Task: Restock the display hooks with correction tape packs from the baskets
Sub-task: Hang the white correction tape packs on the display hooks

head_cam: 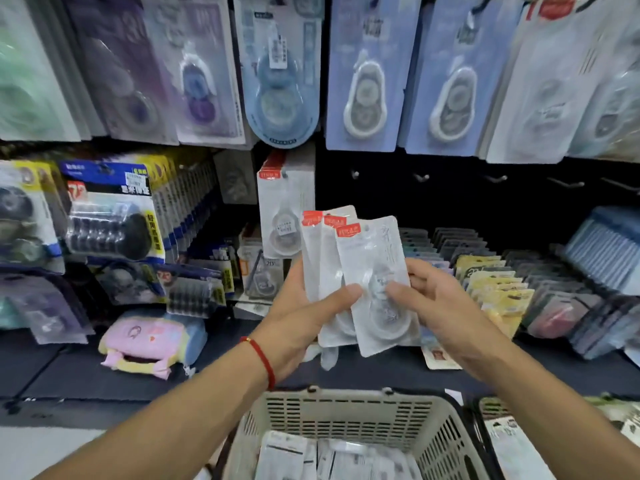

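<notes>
- Correction tape packs (pixel 360 271): a small fan of white packs with red labels at the top is held up in front of the display, above the basket, between the two hands.
- On the far left of the wall hang rows of other blister packs, and a pink pouch (pixel 145 344) lies on the dark shelf below them.
- The left hand (pixel 304 317), with a red string bracelet (pixel 261 360) on its wrist, grips the fan from the left side; its thumb presses on the front of the packs and its fingers are curled behind them.
- One pack of the same kind (pixel 282 216) hangs on a hook just behind the fan.
- The right hand (pixel 440 303) pinches the front pack of the fan; its thumb lies on the front and its fingers are behind.
- Empty hooks (pixel 420 177) stand out from the dark panel to the right, above the hands.
- The beige basket (pixel 346 414) at the bottom holds more white packs.
- A second basket (pixel 491 410) shows at the right edge.
</notes>
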Tool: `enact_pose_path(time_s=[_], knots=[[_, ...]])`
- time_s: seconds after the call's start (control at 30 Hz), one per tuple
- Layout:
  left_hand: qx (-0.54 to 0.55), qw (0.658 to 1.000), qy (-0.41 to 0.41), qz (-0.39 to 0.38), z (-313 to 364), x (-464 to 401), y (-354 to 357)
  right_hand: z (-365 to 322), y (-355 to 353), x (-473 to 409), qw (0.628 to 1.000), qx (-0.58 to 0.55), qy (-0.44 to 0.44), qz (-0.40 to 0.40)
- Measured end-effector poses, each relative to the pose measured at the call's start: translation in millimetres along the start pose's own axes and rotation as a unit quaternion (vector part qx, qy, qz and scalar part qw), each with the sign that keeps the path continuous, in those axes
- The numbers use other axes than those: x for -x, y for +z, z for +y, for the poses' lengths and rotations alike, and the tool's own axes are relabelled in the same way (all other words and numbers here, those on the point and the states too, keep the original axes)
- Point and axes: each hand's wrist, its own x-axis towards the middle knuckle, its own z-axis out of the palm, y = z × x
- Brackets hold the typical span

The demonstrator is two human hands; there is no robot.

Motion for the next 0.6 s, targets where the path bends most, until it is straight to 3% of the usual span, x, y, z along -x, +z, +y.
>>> enact_pose_path(time_s=[0.17, 0.27, 0.4, 0.6], knots=[[-0.062, 0.998, 0.017, -0.005, 29, -16, -24, -3, 8, -11, 0.995, -0.038, -0.07, 0.053], [-0.106, 0.989, 0.065, 0.081, 31, -13, -44, -6, 12, -30, 0.99, -0.038, -0.094, 0.103], [-0.067, 0.974, 0.12, 0.178, 31, -10, -66, -13, 17, -62, 0.98, -0.003, -0.124, 0.157], [-0.039, 0.965, 0.133, 0.224, 38, -4, -77, -5, 28, -81, 0.97, 0.023, -0.127, 0.206]])
